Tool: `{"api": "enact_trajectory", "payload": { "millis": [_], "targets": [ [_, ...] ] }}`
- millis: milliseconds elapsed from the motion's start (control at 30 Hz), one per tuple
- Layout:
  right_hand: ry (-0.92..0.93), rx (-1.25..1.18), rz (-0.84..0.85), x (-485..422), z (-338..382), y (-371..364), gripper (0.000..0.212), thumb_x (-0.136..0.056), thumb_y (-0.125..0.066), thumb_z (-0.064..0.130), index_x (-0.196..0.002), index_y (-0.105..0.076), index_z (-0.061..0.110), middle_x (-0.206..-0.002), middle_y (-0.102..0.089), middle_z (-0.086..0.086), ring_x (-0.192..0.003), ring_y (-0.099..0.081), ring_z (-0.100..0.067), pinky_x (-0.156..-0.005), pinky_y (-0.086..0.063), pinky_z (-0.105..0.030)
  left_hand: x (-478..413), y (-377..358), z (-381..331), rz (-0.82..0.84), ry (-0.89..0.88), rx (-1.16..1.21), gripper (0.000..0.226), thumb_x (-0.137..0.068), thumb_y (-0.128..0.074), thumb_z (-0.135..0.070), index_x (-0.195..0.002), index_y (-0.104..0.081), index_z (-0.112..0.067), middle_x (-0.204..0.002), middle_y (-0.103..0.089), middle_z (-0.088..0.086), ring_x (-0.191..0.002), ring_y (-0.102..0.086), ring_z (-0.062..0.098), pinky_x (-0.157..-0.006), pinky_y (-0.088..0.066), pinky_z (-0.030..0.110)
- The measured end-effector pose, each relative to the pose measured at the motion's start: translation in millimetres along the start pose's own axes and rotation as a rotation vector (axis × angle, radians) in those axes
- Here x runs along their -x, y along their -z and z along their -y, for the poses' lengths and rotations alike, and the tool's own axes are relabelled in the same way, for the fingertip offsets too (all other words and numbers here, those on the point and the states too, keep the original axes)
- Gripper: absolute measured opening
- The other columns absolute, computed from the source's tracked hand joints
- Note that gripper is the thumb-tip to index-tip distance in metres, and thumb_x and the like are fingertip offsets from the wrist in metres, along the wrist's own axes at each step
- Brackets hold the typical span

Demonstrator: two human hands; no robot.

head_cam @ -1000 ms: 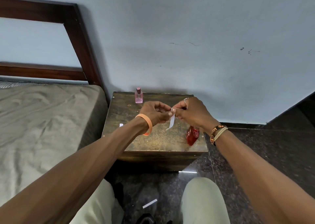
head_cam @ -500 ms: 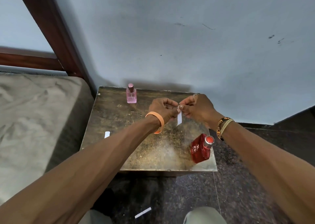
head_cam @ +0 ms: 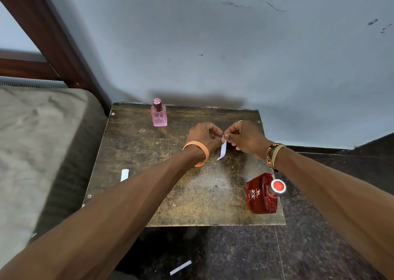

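Above a worn wooden side table (head_cam: 149, 194), my left hand (head_cam: 203, 135) and my right hand (head_cam: 245, 136) meet fingertip to fingertip. Both pinch the top end of a narrow white paper strip (head_cam: 222, 149), which hangs down between them. An orange band circles my left wrist and woven bands my right. A red perfume bottle (head_cam: 261, 194) with a red cap stands at the table's front right corner. A small pink perfume bottle (head_cam: 158, 114) stands at the back left.
Another white paper strip (head_cam: 124, 174) lies on the table's left side, and a third strip (head_cam: 180, 267) lies on the dark speckled floor (head_cam: 309, 247) in front. A bed (head_cam: 32, 151) with a dark wooden headboard borders the table on the left. A grey wall stands behind.
The view has moved closer and tilted down over the table, so my knees have left the view. Both hands still pinch the strip in the same way.
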State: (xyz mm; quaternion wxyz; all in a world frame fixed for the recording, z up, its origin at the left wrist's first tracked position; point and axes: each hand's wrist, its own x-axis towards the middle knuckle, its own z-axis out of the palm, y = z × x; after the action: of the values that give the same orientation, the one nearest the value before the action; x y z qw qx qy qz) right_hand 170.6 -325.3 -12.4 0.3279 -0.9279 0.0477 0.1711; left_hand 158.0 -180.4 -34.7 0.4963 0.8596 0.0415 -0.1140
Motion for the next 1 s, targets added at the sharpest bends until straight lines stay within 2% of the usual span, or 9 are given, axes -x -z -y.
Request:
{"api": "enact_trajectory", "payload": {
  "millis": [133, 367, 567, 767, 867, 1000],
  "targets": [
    [0.019, 0.007, -0.002, -3.5, -4.2, -3.0, 0.01, -0.093, -0.068, 0.019, -0.083, -0.071, 0.018, -0.072, -0.063, 0.005, -0.068, -0.056, -0.01, -0.063, -0.044, -0.026, -2.1, -2.8, 4.1, 0.007, 0.019, -0.008, 0.012, -0.075, -0.08, -0.017, -0.082, -0.071, -0.019, -0.078, -0.073, -0.003, -0.075, -0.069, 0.009, -0.077, -0.059, 0.03],
    [0.057, 0.043, -0.04, -7.3, -8.6, -8.7, 0.004, -0.09, -0.071, 0.021, -0.089, -0.075, 0.018, -0.077, -0.065, 0.008, -0.072, -0.056, -0.007, -0.059, -0.039, -0.021, -5.9, -7.5, 6.3, 0.007, 0.038, -0.019, 0.015, -0.07, -0.082, -0.013, -0.077, -0.07, -0.019, -0.074, -0.073, -0.003, -0.073, -0.07, 0.008, -0.077, -0.06, 0.031],
    [0.062, 0.061, -0.049, -5.8, -10.1, -8.0, 0.015, -0.09, -0.072, 0.023, -0.104, -0.072, 0.017, -0.09, -0.069, 0.003, -0.087, -0.063, -0.013, -0.073, -0.048, -0.026, -6.9, -10.5, 4.8, -0.015, 0.063, -0.047, 0.018, -0.07, -0.083, -0.016, -0.072, -0.067, -0.024, -0.073, -0.072, -0.006, -0.073, -0.069, 0.007, -0.078, -0.059, 0.029],
    [0.057, -0.062, -0.072, 8.8, -14.2, -1.0, 0.006, -0.098, -0.06, 0.024, -0.098, -0.066, 0.02, -0.083, -0.071, 0.0, -0.083, -0.067, -0.019, -0.081, -0.058, -0.041, 2.3, -3.2, 3.3, 0.006, 0.072, 0.007, 0.016, -0.073, -0.08, -0.009, -0.08, -0.069, -0.018, -0.077, -0.073, -0.001, -0.075, -0.07, 0.01, -0.079, -0.059, 0.03],
    [0.038, -0.112, -0.121, 23.6, -16.9, 8.7, 0.017, -0.101, -0.055, 0.024, -0.104, -0.067, 0.013, -0.086, -0.072, -0.003, -0.083, -0.069, -0.02, -0.083, -0.058, -0.041, 14.6, 2.4, 3.9, -0.044, 0.052, 0.029, 0.015, -0.076, -0.077, -0.01, -0.084, -0.068, -0.019, -0.077, -0.072, -0.003, -0.073, -0.067, 0.007, -0.075, -0.057, 0.026],
    [0.002, -0.185, -0.173, 47.8, -18.3, 28.0, 0.018, -0.101, -0.055, 0.028, -0.106, -0.067, 0.015, -0.086, -0.073, 0.0, -0.081, -0.07, -0.018, -0.082, -0.059, -0.037, 38.8, 8.5, -1.1, -0.121, -0.036, 0.072, 0.016, -0.078, -0.074, -0.012, -0.09, -0.068, -0.02, -0.08, -0.07, -0.006, -0.074, -0.066, 0.006, -0.075, -0.057, 0.025]
  ]
}}
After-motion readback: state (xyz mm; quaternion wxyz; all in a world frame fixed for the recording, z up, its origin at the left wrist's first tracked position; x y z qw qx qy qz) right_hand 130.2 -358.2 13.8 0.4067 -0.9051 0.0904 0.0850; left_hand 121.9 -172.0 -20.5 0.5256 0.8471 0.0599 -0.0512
